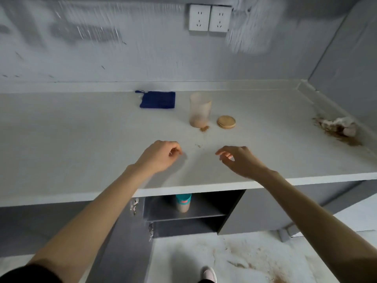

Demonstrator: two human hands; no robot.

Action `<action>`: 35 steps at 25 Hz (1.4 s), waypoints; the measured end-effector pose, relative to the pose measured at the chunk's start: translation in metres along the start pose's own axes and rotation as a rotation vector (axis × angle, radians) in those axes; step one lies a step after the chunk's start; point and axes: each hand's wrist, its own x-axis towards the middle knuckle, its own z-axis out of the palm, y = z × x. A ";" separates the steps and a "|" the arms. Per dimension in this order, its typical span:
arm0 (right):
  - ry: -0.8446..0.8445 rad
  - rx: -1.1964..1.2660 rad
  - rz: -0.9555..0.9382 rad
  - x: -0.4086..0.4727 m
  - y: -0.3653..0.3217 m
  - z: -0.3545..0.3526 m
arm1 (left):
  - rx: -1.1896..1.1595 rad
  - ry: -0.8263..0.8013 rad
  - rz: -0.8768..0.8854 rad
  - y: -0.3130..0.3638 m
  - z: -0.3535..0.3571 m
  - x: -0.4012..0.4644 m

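Note:
My left hand [160, 155] and my right hand [239, 159] hover over the front of a white counter [81, 144], fingers loosely curled, holding nothing. Behind them stands an open frosted jar [200, 109] with a little brown powder at its bottom. Its round wooden lid [226, 121] lies flat to the jar's right. A small heap of spilled brown powder [204, 128] sits at the jar's base. A folded blue cloth [158, 99] lies at the back, left of the jar.
Crumpled white tissue with brown powder [340, 128] lies at the counter's right edge. Below the counter an open cabinet shelf holds a teal-lidded container [183, 203]. Brown powder stains the floor [255, 260]. Two wall sockets [210, 18] sit above.

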 end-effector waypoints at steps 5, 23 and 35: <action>0.057 -0.017 -0.013 0.058 0.028 -0.038 | 0.049 0.039 -0.034 0.003 -0.007 0.066; -0.242 -0.044 0.118 0.249 0.149 -0.049 | -0.205 0.013 -0.333 -0.033 0.043 0.248; -0.336 -0.234 0.196 0.284 0.153 -0.011 | -0.679 -0.011 -0.181 -0.050 0.065 0.275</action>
